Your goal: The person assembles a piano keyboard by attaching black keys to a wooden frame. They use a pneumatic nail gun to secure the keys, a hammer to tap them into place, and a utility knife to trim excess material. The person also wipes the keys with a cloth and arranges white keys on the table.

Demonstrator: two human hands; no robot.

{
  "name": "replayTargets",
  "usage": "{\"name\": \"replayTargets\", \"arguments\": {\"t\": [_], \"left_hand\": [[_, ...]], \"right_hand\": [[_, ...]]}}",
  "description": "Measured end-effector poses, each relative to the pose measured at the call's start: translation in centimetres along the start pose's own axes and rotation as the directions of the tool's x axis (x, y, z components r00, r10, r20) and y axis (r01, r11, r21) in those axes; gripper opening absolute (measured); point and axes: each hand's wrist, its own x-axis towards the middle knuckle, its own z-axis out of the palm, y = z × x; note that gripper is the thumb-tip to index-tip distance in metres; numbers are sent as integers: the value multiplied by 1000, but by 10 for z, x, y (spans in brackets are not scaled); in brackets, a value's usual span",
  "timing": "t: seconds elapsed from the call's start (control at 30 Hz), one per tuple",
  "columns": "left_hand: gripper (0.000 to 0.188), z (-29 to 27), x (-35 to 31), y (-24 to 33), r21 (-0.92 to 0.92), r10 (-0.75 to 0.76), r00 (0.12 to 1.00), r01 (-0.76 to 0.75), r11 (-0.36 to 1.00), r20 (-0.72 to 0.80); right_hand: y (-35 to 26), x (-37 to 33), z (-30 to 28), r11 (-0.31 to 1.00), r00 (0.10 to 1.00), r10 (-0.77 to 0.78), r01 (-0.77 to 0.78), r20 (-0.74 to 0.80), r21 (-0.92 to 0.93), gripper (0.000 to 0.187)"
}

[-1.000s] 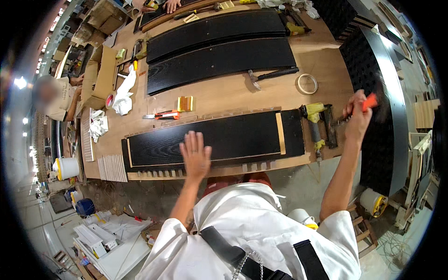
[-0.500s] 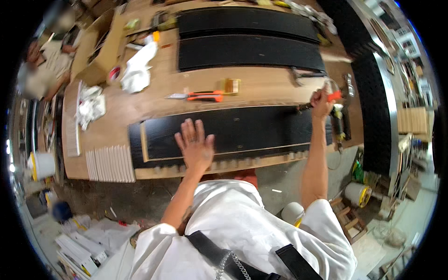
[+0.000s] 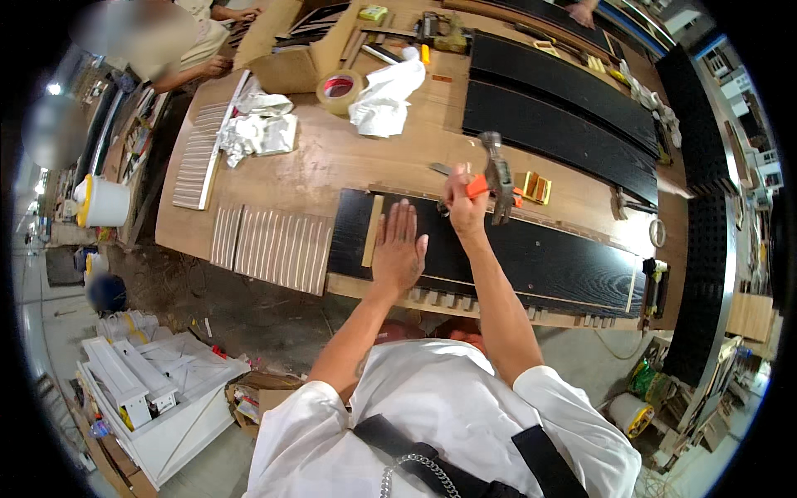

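Observation:
My left hand (image 3: 400, 253) lies flat with its fingers stretched out on a black wood-grained panel (image 3: 564, 253) near the table's front edge. Just beside its fingertips, a thin light wood strip (image 3: 373, 232) runs across the panel's left end. In my right hand (image 3: 466, 203) is a claw hammer (image 3: 497, 178) with an orange-and-dark handle, raised above the panel's far edge. Its metal head points up and away from me. Partly hidden behind the hammer, an orange utility knife (image 3: 518, 200) rests on the table. A small yellow box (image 3: 535, 187) sits to its right.
Ribbed pale strips (image 3: 281, 249) lie left of the panel. Farther back are a tape roll (image 3: 339, 90), white crumpled cloth (image 3: 386, 95), a cardboard box (image 3: 286, 68) and more black panels (image 3: 556, 104). Another hand tool (image 3: 635, 204) lies at the right. Other people stand at the far left.
My right hand has brought the hammer leftward from the panel's right end, close to my left hand. My left hand now lies beside the wood strip. The view has turned left.

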Motion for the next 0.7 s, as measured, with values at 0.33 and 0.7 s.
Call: {"name": "replayTargets", "arguments": {"t": [0.33, 0.7], "left_hand": [[62, 1, -12, -12, 3, -30, 998, 30, 1000, -62], [64, 30, -4, 16, 76, 6, 995, 2, 997, -103]], "right_hand": [[-160, -84, -5, 944, 961, -241, 200, 137, 261, 53], [-139, -103, -132, 928, 922, -373, 370, -102, -50, 55]]}}
